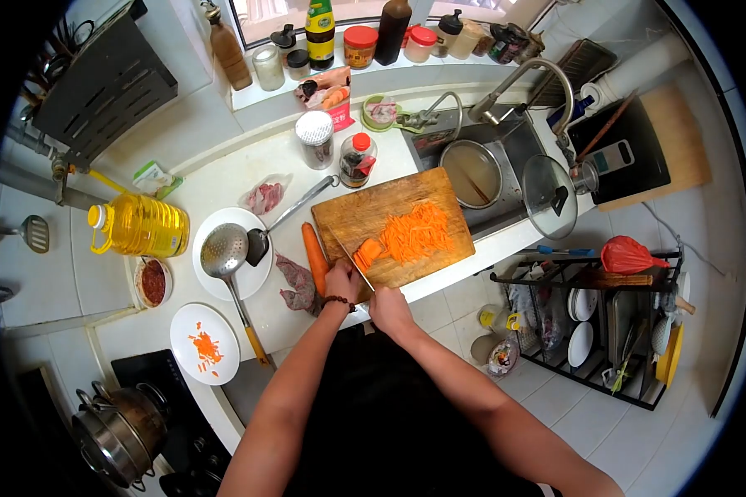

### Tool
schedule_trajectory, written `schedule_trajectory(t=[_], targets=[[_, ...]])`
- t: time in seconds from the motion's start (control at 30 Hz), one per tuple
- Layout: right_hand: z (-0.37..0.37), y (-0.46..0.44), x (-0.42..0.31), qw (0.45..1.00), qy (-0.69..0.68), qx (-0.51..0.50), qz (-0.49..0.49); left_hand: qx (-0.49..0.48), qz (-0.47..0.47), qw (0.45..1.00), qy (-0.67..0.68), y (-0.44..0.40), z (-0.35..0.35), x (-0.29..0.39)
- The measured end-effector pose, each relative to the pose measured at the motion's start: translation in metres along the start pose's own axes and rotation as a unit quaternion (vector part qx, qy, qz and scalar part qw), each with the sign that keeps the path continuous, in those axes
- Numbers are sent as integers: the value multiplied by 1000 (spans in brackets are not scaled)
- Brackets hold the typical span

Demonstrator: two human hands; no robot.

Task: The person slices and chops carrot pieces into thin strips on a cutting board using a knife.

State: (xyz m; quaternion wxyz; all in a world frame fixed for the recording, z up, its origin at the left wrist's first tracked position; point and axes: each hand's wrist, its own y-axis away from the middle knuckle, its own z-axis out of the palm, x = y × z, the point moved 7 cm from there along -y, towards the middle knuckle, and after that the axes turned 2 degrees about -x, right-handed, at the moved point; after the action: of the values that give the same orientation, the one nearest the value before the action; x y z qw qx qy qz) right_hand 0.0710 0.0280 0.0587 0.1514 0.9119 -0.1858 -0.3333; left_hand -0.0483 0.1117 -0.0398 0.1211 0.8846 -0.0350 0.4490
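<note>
My right hand grips a kitchen knife by its handle at the front edge of the wooden cutting board. The blade points away from me across the board's left part. Left of the blade, my left hand is closed with its fingers curled close to the steel; what lies under them is hidden. Carrot slices lie just right of the blade, beside a heap of carrot shreds. A whole carrot lies along the board's left edge, next to a grey-brown cloth-like piece.
To the left are a white plate bearing a skimmer and ladle, a plate with carrot bits, and an oil jug. Behind the board stands a sauce bottle. The sink with a pot is right.
</note>
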Motion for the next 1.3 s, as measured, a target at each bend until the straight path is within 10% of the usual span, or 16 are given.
schedule_trajectory(t=[1.3], targets=[[17,-39,23,999,-2,-34,5,-38,-22,995,94,-12,30,-34]])
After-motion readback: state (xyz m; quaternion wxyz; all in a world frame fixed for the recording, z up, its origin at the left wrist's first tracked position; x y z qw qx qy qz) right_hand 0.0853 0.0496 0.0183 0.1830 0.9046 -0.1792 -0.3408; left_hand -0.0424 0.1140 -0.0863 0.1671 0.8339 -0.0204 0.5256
